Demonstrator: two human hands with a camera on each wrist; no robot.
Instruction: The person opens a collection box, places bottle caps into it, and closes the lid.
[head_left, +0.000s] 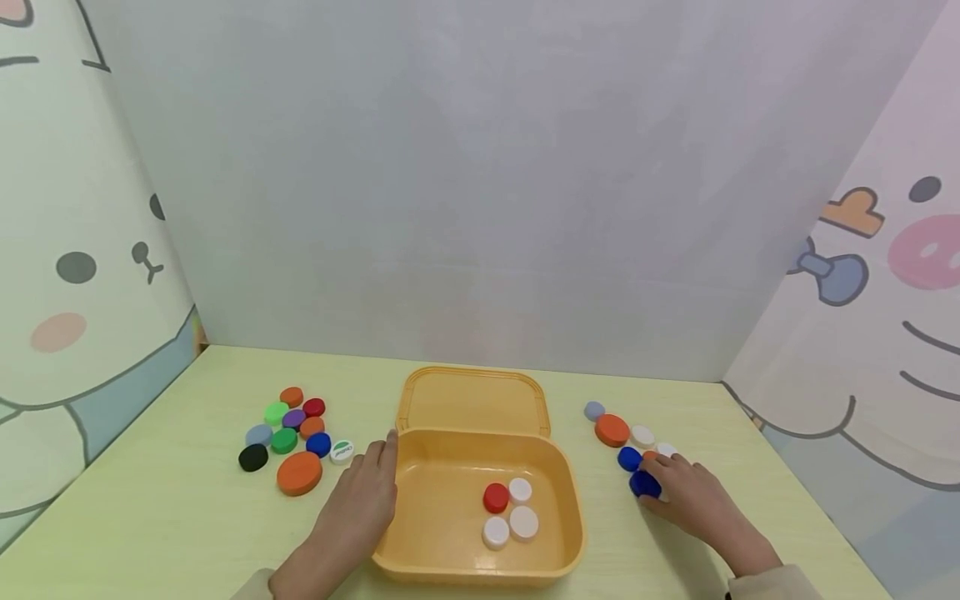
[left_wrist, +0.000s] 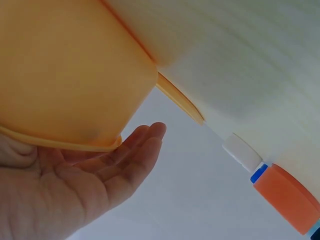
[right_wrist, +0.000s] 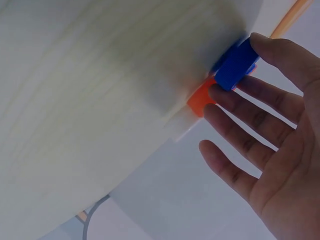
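My right hand (head_left: pixel 693 502)—the nearer one—pinches the dark blue cap (head_left: pixel 643 486) on the table (head_left: pixel 165 508), well to the right of the yellow box (head_left: pixel 480 575), whose left rim my left hand (head_left: pixel 358 502) touches, fingers extended.

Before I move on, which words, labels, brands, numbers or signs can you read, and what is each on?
Round white plastic cap, left of the orange rectangular plastic box in the head view: green print, too small and blurred to read.
No other word, brand, number or sign can be made out.
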